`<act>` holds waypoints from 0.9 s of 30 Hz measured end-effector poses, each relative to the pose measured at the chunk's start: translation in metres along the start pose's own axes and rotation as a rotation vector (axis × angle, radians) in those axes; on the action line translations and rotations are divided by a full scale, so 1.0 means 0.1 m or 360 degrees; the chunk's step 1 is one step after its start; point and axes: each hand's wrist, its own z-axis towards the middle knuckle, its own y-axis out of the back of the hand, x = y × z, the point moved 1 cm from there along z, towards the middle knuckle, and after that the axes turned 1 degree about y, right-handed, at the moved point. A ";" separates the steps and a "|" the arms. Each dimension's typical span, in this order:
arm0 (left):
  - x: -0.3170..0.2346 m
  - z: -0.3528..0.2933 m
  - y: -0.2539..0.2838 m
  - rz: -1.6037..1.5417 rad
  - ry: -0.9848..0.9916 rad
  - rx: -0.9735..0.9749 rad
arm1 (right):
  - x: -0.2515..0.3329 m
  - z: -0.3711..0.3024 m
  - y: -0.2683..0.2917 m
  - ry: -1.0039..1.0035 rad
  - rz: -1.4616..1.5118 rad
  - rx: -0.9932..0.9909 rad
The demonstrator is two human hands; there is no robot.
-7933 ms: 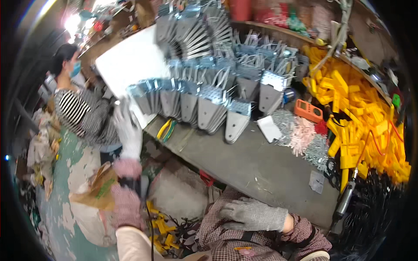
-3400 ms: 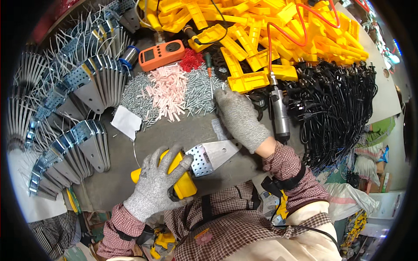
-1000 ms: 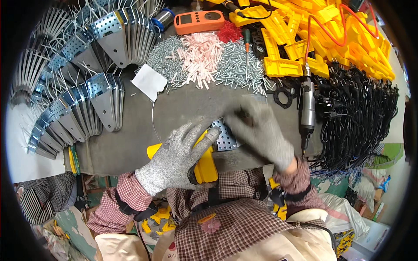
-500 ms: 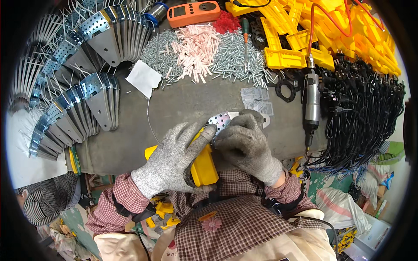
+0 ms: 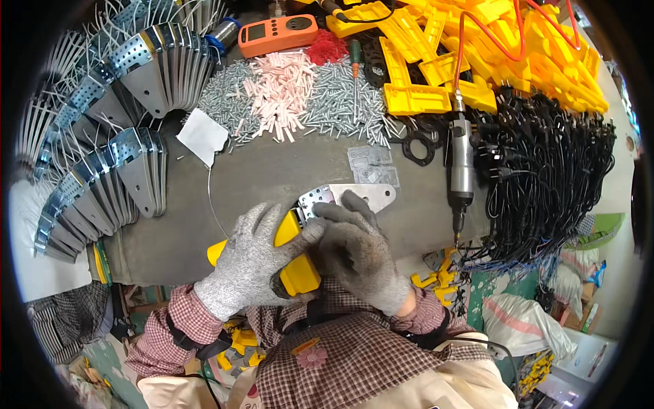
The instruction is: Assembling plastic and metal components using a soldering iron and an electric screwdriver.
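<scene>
My left hand [image 5: 253, 262], in a grey knit glove, grips a yellow plastic part [image 5: 296, 269] at the near edge of the grey workbench [image 5: 272, 170]. My right hand [image 5: 357, 249], also gloved, presses on a perforated silver metal bracket [image 5: 354, 196] that lies flat against the yellow part's far end. Both hands touch where the yellow part meets the bracket. The joint itself is hidden under my fingers.
Rows of folded metal brackets [image 5: 136, 163] line the left. Piles of screws [image 5: 340, 105] and pink plugs [image 5: 283, 92] lie behind, with an orange meter [image 5: 276, 34], yellow parts [image 5: 470, 61], black cables [image 5: 552, 170] and an electric screwdriver [image 5: 461, 167] to the right.
My right hand has come back from the bench onto the bracket and drawn it against the yellow part. My left hand has kept hold of the yellow part throughout.
</scene>
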 end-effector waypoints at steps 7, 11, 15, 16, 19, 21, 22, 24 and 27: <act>-0.04 -0.03 0.06 -0.0048 0.0043 0.0028 | -0.62 0.09 1.23 -0.0815 -0.1412 -0.0635; 0.00 -0.02 0.03 -0.0056 0.0010 0.0002 | -0.74 0.26 1.39 -0.0610 -0.0709 -0.0663; 0.01 -0.02 0.02 -0.0034 0.0023 0.0024 | -0.46 0.32 0.92 -0.0666 0.1547 -0.1187; 0.01 -0.03 0.02 -0.0025 0.0029 0.0055 | -0.40 0.42 0.83 -0.0616 0.1893 -0.1050; -0.03 -0.01 0.05 0.0008 0.0055 0.0063 | -0.45 0.66 0.57 -0.0308 0.2541 -0.0999; -0.02 0.02 0.05 -0.0009 0.0009 0.0040 | -0.50 0.69 0.43 -0.0254 0.2529 -0.1197; -0.02 0.03 0.04 -0.0025 -0.0002 0.0029 | -0.55 0.67 0.38 -0.0218 0.2678 -0.1191; -0.03 0.04 0.06 -0.0024 0.0018 0.0051 | -0.61 0.61 0.35 -0.0280 0.2811 -0.1195; -0.02 0.03 0.05 -0.0040 0.0035 0.0053 | -0.64 0.56 0.30 -0.0309 0.2904 -0.1167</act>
